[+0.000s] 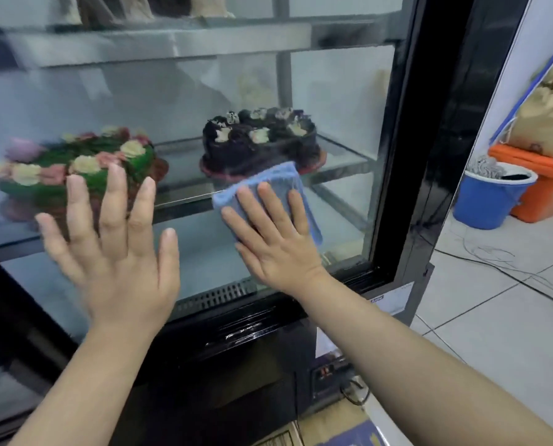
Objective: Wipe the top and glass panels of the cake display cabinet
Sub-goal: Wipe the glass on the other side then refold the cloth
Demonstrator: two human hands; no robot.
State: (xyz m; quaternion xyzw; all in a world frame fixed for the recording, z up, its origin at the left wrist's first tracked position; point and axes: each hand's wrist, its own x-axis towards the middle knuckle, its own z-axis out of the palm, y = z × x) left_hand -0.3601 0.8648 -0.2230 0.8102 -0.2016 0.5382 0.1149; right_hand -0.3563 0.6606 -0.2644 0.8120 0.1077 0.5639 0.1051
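Note:
The cake display cabinet fills the view, with a black frame [407, 156] around its front glass panel [204, 101]. My right hand [275, 239] lies flat with fingers spread, pressing a folded blue cloth [268, 191] against the lower right of the glass. My left hand [114, 246] is open with fingers apart, held flat at the lower left of the same panel and blurred; I cannot tell whether it touches the glass. Behind the glass, a dark chocolate cake [259, 140] and a green cake with flowers [75, 162] stand on a glass shelf.
A vent grille [217, 297] runs along the cabinet base. To the right on the tiled floor [493, 317] stand a blue bucket [490, 197] with a mop, an orange box [548, 185] and a tan sack [548, 123]. Black cables [509, 272] trail across the tiles.

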